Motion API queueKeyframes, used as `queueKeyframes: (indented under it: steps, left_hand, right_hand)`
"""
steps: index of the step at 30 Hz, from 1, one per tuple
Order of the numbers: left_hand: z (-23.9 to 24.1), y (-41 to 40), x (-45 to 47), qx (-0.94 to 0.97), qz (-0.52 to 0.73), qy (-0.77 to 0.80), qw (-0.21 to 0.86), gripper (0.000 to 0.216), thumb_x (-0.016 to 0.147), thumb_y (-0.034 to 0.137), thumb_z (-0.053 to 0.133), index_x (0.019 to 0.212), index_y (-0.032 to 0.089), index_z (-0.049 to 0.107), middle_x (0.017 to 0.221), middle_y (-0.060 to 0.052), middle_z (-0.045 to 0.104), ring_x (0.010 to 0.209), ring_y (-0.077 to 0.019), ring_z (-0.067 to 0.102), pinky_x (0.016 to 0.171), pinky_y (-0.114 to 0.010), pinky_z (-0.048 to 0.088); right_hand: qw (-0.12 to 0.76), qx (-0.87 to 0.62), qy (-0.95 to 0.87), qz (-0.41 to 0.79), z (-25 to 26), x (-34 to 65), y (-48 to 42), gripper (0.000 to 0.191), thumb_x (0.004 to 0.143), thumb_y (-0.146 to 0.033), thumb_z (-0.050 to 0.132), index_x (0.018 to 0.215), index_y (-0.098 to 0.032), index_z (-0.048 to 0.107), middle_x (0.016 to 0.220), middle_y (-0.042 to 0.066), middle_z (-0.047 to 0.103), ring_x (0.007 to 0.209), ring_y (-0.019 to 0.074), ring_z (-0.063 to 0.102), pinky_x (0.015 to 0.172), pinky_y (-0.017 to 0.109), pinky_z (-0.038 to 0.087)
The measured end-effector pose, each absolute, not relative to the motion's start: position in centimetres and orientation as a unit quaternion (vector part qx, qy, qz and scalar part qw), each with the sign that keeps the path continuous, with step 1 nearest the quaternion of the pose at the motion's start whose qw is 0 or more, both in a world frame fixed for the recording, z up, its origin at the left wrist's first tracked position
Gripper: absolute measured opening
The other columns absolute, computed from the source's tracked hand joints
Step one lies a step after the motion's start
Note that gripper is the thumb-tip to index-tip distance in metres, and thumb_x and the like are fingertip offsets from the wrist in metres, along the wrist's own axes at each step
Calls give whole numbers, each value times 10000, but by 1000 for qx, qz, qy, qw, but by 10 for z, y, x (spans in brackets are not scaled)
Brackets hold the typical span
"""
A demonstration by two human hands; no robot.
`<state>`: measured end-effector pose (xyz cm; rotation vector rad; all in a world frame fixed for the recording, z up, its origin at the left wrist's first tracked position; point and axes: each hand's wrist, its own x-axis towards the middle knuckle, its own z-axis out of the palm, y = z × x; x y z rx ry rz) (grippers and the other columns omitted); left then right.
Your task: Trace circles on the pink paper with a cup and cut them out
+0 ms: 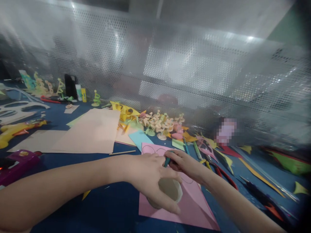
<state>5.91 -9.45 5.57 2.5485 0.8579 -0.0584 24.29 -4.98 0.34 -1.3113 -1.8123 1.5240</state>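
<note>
A pink sheet of paper (194, 210) lies on the blue table, with curved outlines drawn on its upper part. On the sheet rests a round object (171, 189) with a brownish middle and a pale rim; its kind is unclear. My left hand (153, 179) reaches over it and grips it, thumb along the near side, hiding much of its left part. In my right hand (181, 161) is a teal pen (167, 161), held close to the far edge of the round object. The pen's tip is hidden behind my left hand.
Pale paper sheets (94, 129) lie to the left, near a thin wooden stick (122, 152). A magenta tool (20, 165) and a yellow glue gun (19, 131) sit at far left. Small paper spirals (161, 123) crowd the back. Red-handled pliers (223, 174) lie right.
</note>
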Motion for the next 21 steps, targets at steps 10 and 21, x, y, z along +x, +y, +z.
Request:
queueKeyframes:
  steps: [10,21]
  left_hand:
    - [58,-97,63,915,-26,328,234,605,706,657,479,1235,362,475,961,-65,485,965,-313,494,785,-450,427]
    - [55,-100,70,930,-4,322,178,520,700,551,569,1150,294,519,887,-43,505,939,-276,513,814,-372,411]
  right_hand:
    - [327,-513,-714,347,-12,273,-111,369,864,-485,370,747,-181,544,480,-51,438,452,113,406,481,241,321]
    - [361,-281,-889,-11,-14,276,-151,183,854,-91,367,841,-210,505,567,2,618,479,110,590,465,167,466]
